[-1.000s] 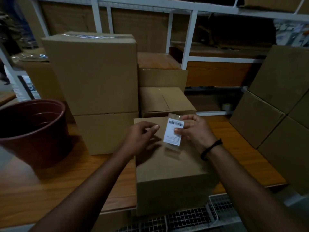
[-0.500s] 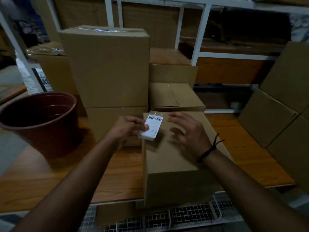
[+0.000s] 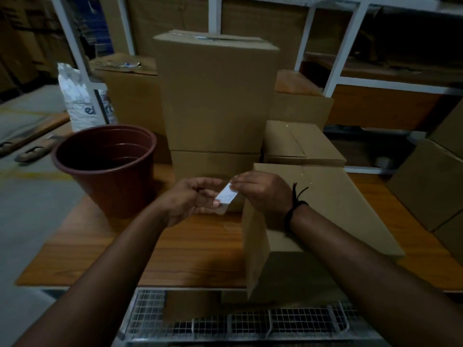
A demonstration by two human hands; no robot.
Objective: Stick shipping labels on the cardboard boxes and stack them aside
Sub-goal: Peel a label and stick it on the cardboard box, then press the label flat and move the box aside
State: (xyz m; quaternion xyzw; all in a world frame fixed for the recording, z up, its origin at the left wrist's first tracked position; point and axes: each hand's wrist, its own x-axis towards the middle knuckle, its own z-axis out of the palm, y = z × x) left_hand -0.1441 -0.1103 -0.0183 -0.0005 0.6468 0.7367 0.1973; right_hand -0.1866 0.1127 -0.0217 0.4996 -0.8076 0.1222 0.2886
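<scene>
Two hands meet over the desk (image 3: 130, 246) on one small white label (image 3: 226, 197). The left hand (image 3: 190, 200) pinches its lower end between thumb and fingers, and the right hand (image 3: 263, 194) pinches its upper corner with curled fingers, probably to peel the backing. The label hangs in the air just left of the nearest box (image 3: 330, 211), which rests on the desk under the right wrist. Paper this thin should be light, floppy and sticky once bared, so hold it by the edges and keep it taut. The box looks stiff and probably light; grip opposite sides to stack it.
</scene>
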